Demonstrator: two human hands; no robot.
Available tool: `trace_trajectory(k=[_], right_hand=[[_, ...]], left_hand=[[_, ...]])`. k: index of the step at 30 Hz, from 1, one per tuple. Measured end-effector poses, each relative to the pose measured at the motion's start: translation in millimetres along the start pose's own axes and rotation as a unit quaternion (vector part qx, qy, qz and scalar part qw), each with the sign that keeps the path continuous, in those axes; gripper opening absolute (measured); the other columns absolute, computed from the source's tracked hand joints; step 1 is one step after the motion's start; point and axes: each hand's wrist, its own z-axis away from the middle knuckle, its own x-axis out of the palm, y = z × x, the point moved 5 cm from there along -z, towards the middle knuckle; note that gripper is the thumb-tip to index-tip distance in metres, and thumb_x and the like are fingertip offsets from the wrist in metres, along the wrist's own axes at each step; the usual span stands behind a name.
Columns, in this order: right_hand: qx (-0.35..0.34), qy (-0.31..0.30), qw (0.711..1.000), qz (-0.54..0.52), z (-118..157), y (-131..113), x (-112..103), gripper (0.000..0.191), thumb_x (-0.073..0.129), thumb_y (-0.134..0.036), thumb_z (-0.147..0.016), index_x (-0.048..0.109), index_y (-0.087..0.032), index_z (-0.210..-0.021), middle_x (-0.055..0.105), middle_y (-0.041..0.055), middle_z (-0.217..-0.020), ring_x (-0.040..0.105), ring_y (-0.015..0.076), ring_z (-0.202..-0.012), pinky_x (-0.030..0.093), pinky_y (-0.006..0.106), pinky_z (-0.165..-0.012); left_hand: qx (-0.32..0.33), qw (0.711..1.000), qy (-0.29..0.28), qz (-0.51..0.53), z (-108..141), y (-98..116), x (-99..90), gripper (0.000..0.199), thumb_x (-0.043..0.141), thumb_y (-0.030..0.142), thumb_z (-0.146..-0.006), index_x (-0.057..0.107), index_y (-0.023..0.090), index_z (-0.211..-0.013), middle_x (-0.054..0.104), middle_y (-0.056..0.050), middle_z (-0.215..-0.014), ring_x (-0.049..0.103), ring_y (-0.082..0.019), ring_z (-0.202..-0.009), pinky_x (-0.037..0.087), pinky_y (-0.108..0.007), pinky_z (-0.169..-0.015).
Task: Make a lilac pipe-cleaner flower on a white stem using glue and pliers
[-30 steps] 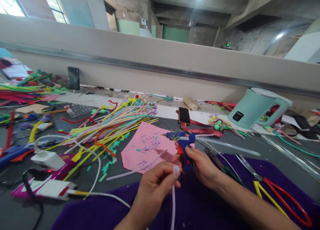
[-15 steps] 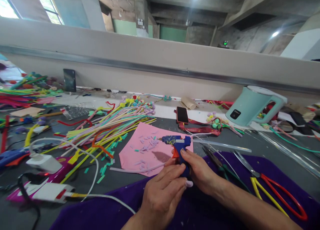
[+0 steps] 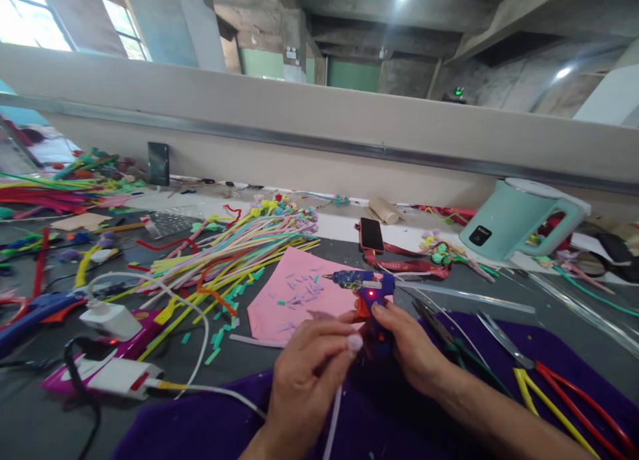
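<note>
My right hand (image 3: 412,343) is wrapped around the handle of a blue hot glue gun (image 3: 372,293). Its nozzle points left, its red light is lit, and a clear glue stick (image 3: 474,297) extends behind it. Between the thumb and fingers of my left hand (image 3: 307,373) is a pale lilac pipe cleaner (image 3: 355,343); its rounded end shows at the fingertips and a pale stem hangs below. Under the nozzle lies a pink sheet (image 3: 267,307) strewn with short lilac pieces (image 3: 304,290). Another lilac stem (image 3: 254,341) rests at the sheet's near edge.
Pliers (image 3: 444,327) and red-and-yellow-handled scissors (image 3: 522,363) lie right on purple cloth (image 3: 200,420). A bundle of pipe cleaners (image 3: 239,247), a magenta power strip (image 3: 150,333) and another glue gun (image 3: 34,317) are left. Behind are a phone (image 3: 372,235) and mint kettle (image 3: 519,220).
My left hand has drawn back from the glue gun's handle, bringing the lilac pipe cleaner's rounded end into clearer view. The gun's red light now shows. The whole view has shifted slightly.
</note>
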Motion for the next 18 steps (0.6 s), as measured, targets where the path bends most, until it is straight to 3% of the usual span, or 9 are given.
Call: trace_trajectory(k=[1,3,5,6,8,12,18], right_hand=[[0.004,-0.001,1.000,0.022,0.9,-2.3,-0.9,0.035,0.046,-0.039,-0.085,0.060,-0.014,-0.106,0.064,0.0036,-0.065,0.053,0.0119,-0.055,0.039,0.022,-0.052],[-0.001,0.003,0.998,0.067,3.9,-8.2,-2.8,0.038,0.041,-0.039,-0.088,0.058,-0.013,-0.108,0.061,0.0025,-0.057,0.049,0.0115,-0.050,0.035,0.022,-0.050],[-0.027,0.011,0.994,0.104,8.0,-15.5,-4.6,0.036,0.040,-0.037,-0.089,0.058,-0.013,-0.109,0.058,0.0011,-0.055,0.049,0.0120,-0.052,0.036,0.023,-0.054],[-0.042,0.011,0.992,0.121,10.0,-18.7,-5.2,0.034,0.040,-0.036,-0.089,0.058,-0.014,-0.108,0.058,0.0006,-0.055,0.049,0.0124,-0.054,0.036,0.024,-0.056],[-0.080,0.006,0.985,0.153,13.4,-24.2,-6.2,0.030,0.042,-0.034,-0.088,0.059,-0.016,-0.106,0.058,0.0004,-0.060,0.050,0.0128,-0.056,0.037,0.026,-0.062],[-0.114,-0.019,0.976,0.184,16.5,-26.5,-6.3,0.033,0.038,-0.040,-0.089,0.058,-0.019,-0.104,0.061,0.0032,-0.076,0.049,0.0135,-0.057,0.037,0.029,-0.063],[-0.069,-0.056,0.962,0.258,20.2,-21.0,1.5,0.051,0.026,-0.055,-0.088,0.060,-0.018,-0.100,0.058,0.0034,-0.065,0.048,0.0165,-0.060,0.035,0.030,-0.061]], left_hand=[[-0.067,0.996,0.023,0.052,-2.7,-4.6,-5.2,0.007,0.064,0.020,-0.072,0.071,0.023,-0.072,0.069,-0.003,-0.074,0.062,-0.012,-0.069,0.049,-0.020,-0.065],[-0.203,0.958,0.034,0.200,-5.8,-15.9,-8.1,0.012,0.061,0.030,-0.074,0.068,0.020,-0.074,0.063,0.001,-0.058,0.044,-0.002,-0.035,0.034,-0.011,-0.034],[-0.298,0.894,0.010,0.335,-7.4,-23.2,-4.0,0.020,0.061,0.037,-0.074,0.066,0.018,-0.080,0.059,0.004,-0.051,0.026,0.001,-0.024,0.017,-0.011,-0.024],[-0.325,0.868,-0.001,0.377,-8.3,-25.3,-2.1,0.023,0.062,0.038,-0.072,0.065,0.017,-0.082,0.058,0.004,-0.050,0.024,0.002,-0.023,0.015,-0.011,-0.023],[-0.349,0.845,-0.008,0.405,-10.2,-29.5,-1.5,0.025,0.065,0.036,-0.069,0.064,0.016,-0.085,0.058,0.004,-0.050,0.030,0.001,-0.024,0.019,-0.010,-0.023],[-0.342,0.870,0.028,0.354,-10.0,-39.2,-8.4,0.023,0.067,0.029,-0.069,0.064,0.014,-0.087,0.061,0.002,-0.056,0.043,-0.001,-0.032,0.027,-0.010,-0.026],[-0.301,0.906,0.062,0.290,-5.7,-45.2,-13.6,0.019,0.066,0.032,-0.070,0.064,0.013,-0.072,0.061,0.001,-0.053,0.043,-0.002,-0.031,0.028,-0.011,-0.027]])
